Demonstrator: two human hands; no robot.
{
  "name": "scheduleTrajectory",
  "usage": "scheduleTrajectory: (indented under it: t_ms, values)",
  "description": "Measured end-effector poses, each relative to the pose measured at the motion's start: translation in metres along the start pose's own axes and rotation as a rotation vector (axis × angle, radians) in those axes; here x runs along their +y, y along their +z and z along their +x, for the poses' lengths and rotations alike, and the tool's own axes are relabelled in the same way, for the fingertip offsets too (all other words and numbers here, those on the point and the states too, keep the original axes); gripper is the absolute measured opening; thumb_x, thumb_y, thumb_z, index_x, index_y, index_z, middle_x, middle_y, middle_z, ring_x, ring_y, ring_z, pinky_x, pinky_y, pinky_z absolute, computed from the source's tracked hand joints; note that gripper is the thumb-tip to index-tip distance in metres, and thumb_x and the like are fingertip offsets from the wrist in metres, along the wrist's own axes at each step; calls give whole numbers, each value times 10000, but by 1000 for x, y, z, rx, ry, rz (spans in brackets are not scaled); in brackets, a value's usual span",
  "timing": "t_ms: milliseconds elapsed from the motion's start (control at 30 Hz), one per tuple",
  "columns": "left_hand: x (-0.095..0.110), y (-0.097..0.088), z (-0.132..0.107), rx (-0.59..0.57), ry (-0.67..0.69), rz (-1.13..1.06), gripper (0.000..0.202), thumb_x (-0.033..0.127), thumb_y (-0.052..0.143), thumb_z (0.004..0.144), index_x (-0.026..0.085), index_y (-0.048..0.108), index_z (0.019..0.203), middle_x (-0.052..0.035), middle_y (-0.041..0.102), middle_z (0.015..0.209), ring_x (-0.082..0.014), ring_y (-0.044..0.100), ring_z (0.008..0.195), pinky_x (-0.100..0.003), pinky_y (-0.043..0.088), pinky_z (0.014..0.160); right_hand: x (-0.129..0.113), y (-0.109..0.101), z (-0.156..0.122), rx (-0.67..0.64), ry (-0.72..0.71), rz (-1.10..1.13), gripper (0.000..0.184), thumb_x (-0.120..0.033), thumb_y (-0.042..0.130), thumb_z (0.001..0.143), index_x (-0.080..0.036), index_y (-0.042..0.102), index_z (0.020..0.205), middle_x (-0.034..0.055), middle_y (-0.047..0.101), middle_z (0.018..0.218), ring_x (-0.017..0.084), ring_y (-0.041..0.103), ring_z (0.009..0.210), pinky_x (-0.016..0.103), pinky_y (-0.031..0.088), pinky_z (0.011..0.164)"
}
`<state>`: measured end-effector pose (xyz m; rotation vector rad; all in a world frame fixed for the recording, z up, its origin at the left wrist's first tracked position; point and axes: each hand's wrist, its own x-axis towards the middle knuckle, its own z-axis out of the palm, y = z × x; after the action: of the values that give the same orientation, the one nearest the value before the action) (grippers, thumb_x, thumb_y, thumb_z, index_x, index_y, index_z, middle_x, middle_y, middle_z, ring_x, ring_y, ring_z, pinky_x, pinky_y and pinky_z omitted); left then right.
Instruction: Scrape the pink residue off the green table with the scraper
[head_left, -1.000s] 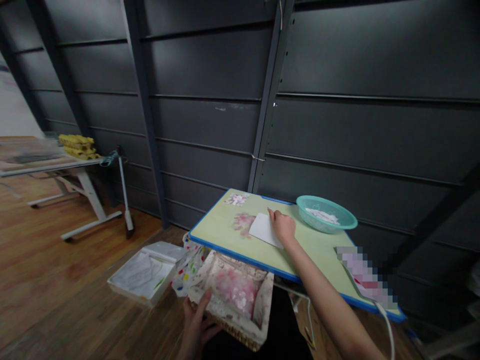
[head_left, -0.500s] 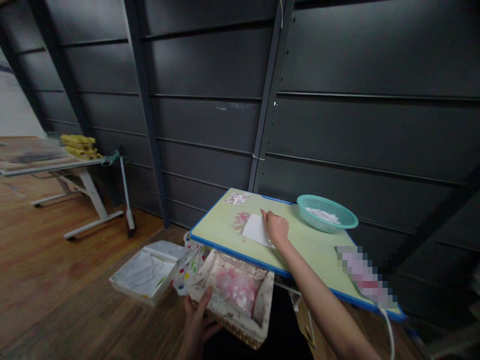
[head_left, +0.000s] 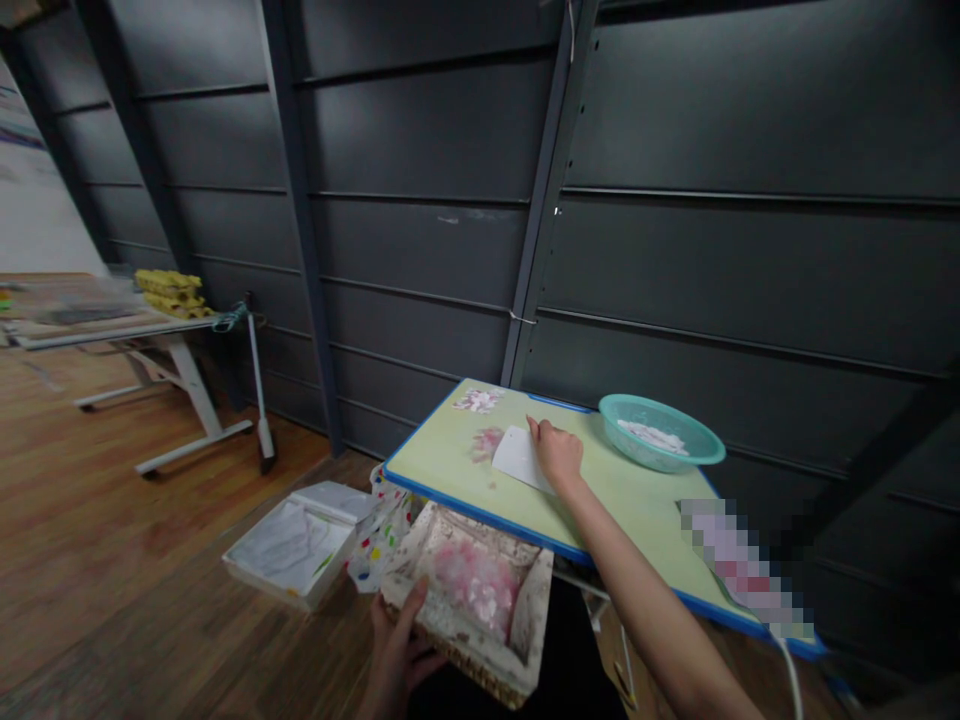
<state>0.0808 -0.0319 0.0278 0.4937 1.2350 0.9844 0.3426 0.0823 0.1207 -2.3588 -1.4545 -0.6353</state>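
Note:
My left hand (head_left: 401, 635) grips the near left corner of a woven basket (head_left: 529, 630), thumb over the rim. Its pale lining is stained, and a pink and white heap (head_left: 476, 585) lies inside. The basket is tilted below the front edge of a pale yellow board (head_left: 622, 520) with blue edging. Over the board, my right hand (head_left: 556, 455) is closed on a flat white scraper card (head_left: 519, 457), which lies low against the surface. A pink powdery patch (head_left: 487, 443) is just left of the card. Farther back sits a small pile of pale pink-white bits (head_left: 478, 400).
A turquoise plastic basin (head_left: 660, 430) with white pieces stands at the board's back right. A blurred-out flat item (head_left: 739, 570) and a white cable (head_left: 787, 675) are at the right. An open white box (head_left: 292, 550) lies on the floor, left of a dotted bag (head_left: 375, 545).
The whole view has shifted slightly, so things appear a little farther right. Both hands keep their holds on the basket and the card, with hardly any movement of their own.

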Motion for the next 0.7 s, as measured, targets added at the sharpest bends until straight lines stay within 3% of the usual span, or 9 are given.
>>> scheduleTrajectory:
  t_ms: [500,700]
  values:
    - [1,1,0,27,-18,-12,635,443,658,737,328,289,1241,-150,427,1387,-194,696,642,-490,583,655,-2,-3,-17,-34,-71,74,524,-458,296,966,-148,702,849,128,716,760,193,658,660,251,325,556]
    - [-3,-1,2,6,-7,-14,691,525,664,707,341,291,1260,-163,447,1373,-219,705,700,-492,573,674,0,-6,-2,0,48,54,532,-443,291,970,-127,708,877,157,710,782,199,656,678,259,357,585]
